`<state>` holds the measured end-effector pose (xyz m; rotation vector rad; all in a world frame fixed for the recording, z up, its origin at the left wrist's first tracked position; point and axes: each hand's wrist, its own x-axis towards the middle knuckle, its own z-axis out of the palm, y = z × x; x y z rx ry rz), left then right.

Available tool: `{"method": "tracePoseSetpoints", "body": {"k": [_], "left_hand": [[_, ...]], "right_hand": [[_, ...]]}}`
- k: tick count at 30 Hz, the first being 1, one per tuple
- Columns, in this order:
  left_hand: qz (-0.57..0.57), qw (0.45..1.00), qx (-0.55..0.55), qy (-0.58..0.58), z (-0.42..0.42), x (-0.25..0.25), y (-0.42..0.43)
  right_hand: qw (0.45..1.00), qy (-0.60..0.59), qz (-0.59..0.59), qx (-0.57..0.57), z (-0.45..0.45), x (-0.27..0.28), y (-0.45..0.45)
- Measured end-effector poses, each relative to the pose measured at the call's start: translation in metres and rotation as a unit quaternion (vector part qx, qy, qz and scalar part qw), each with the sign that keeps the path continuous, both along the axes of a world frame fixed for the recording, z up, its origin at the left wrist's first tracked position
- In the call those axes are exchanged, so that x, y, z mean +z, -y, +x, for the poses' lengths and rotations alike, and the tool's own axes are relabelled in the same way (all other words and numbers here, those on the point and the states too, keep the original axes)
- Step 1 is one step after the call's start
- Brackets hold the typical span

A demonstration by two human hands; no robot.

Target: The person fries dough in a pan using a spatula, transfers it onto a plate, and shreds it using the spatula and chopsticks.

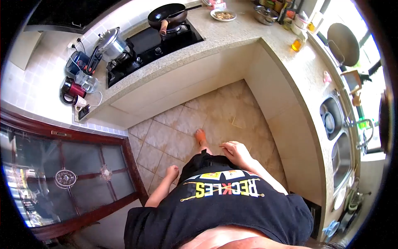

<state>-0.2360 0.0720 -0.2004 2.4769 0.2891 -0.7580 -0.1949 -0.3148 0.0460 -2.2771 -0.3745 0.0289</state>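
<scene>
My left hand (172,172) hangs beside my left hip, its fingers curled in, with nothing visible in it. In front of my waist, my right hand (235,152) is held over the floor with its fingers loosely bent and partly apart, and no object shows in it. Neither hand touches the counter. Ahead on the gas stove (159,49) sit a dark wok (168,14) with a wooden handle and a silver pressure cooker (112,45). A plate of food (224,15) rests on the counter right of the stove.
A wood-framed glass door (132,166) stands at left. A red kettle (74,88), glass pitcher (86,81) and mug (79,102) crowd the left counter end. Along the right are an oil bottle (298,42), a large lid (343,44) and a double sink (342,155). Floor tiles (215,110) lie ahead.
</scene>
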Motion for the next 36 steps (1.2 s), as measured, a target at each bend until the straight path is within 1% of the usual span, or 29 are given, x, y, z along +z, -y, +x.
{"method": "tracePoseSetpoints", "body": {"k": [2,3,4,5,8,10,12,14,16,17,19,20,22,23,24,26,27,28,30,31,32,34,35,36], "left_hand": [[-0.006,0.995,-0.057,0.078,0.036,-0.009,0.000],[-0.033,0.995,-0.048,0.082,0.058,-0.009,0.000],[-0.035,0.995,-0.047,0.084,0.087,-0.010,0.003],[-0.063,0.993,-0.032,0.098,0.114,-0.015,0.002],[-0.134,0.983,0.000,0.123,0.204,0.008,0.014],[-0.226,0.961,0.062,0.148,0.270,0.023,0.028],[-0.345,0.925,0.109,0.119,0.337,0.062,0.045],[-0.424,0.879,0.166,0.145,0.384,0.132,0.074],[-0.473,0.847,0.183,0.160,0.422,0.184,0.093],[-0.472,0.847,0.185,0.159,0.440,0.201,0.099],[-0.517,0.816,0.182,0.183,0.471,0.226,0.111],[-0.517,0.816,0.186,0.181,0.484,0.238,0.116],[-0.522,0.791,0.214,0.235,0.511,0.259,0.126],[-0.534,0.783,0.232,0.219,0.526,0.270,0.130],[-0.543,0.773,0.256,0.203,0.540,0.278,0.133],[-0.564,0.761,0.261,0.186,0.570,0.285,0.137],[-0.564,0.759,0.268,0.186,0.583,0.292,0.144],[-0.560,0.760,0.277,0.178,0.595,0.296,0.147],[-0.529,0.784,0.285,0.160,0.613,0.312,0.157],[-0.544,0.768,0.301,0.153,0.620,0.318,0.163],[-0.540,0.768,0.308,0.156,0.628,0.316,0.163],[-0.515,0.805,0.253,0.151,0.636,0.306,0.160],[-0.474,0.826,0.262,0.159,0.635,0.315,0.168],[-0.470,0.824,0.273,0.161,0.635,0.317,0.170]], "right_hand": [[1.000,0.001,0.017,0.002,0.039,-0.002,-0.006],[1.000,0.004,0.015,0.003,0.062,-0.002,-0.006],[1.000,0.000,0.004,0.006,0.083,0.000,-0.006],[1.000,-0.005,-0.005,0.008,0.104,0.002,-0.007],[1.000,-0.018,-0.012,0.005,0.160,0.015,-0.012],[1.000,0.004,-0.017,0.001,0.198,0.021,-0.015],[1.000,0.005,-0.014,-0.008,0.230,0.023,-0.021],[1.000,0.006,-0.007,-0.015,0.256,0.023,-0.028],[1.000,-0.013,-0.006,0.022,0.279,0.021,-0.033],[1.000,-0.015,-0.006,0.023,0.292,0.018,-0.033],[0.998,0.009,0.002,0.056,0.316,0.008,-0.030],[0.998,0.005,0.000,0.059,0.327,0.011,-0.027],[0.999,0.001,-0.008,0.054,0.358,0.021,-0.020],[0.998,-0.001,-0.008,0.056,0.373,0.027,-0.014],[0.999,0.031,0.007,0.035,0.390,0.032,-0.007],[0.996,0.081,0.028,0.001,0.429,0.029,0.013],[0.996,0.090,0.005,-0.020,0.450,0.033,0.025],[0.995,0.094,-0.017,-0.040,0.468,0.040,0.037],[0.986,0.135,0.037,-0.094,0.511,0.047,0.056],[0.979,0.161,0.050,-0.114,0.535,0.050,0.067],[0.972,0.191,0.046,-0.129,0.558,0.054,0.078],[0.963,0.233,0.057,-0.126,0.598,0.073,0.098],[0.960,0.244,0.061,-0.122,0.619,0.079,0.106],[0.958,0.254,0.067,-0.118,0.639,0.083,0.111]]}}
